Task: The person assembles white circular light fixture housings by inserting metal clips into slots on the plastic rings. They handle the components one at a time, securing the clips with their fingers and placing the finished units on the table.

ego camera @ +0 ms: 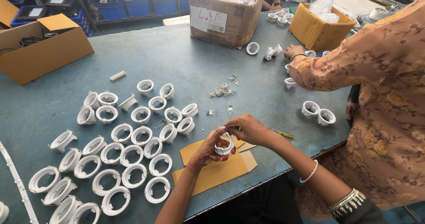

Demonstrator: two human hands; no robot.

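Both my hands hold one white plastic ring housing (pixel 225 146) just above some flat brown cardboard pieces (pixel 221 168) near the table's front edge. My left hand (pixel 207 151) cups it from below and the left. My right hand (pixel 250 129) grips its top right edge with the fingertips. Several finished-looking white rings (pixel 133 155) lie in rows to the left of my hands. A small heap of metal spring clips (pixel 222 90) lies further back on the blue-grey table (pixel 177 60).
A co-worker in a floral sleeve (pixel 354 60) leans in from the right, hand (pixel 294 51) among white parts. Two rings (pixel 318 113) lie near that person. Cardboard boxes stand at back centre (pixel 223 15), back right (pixel 318 27) and far left (pixel 42 44). A screwdriver (pixel 281 133) lies behind my right wrist.
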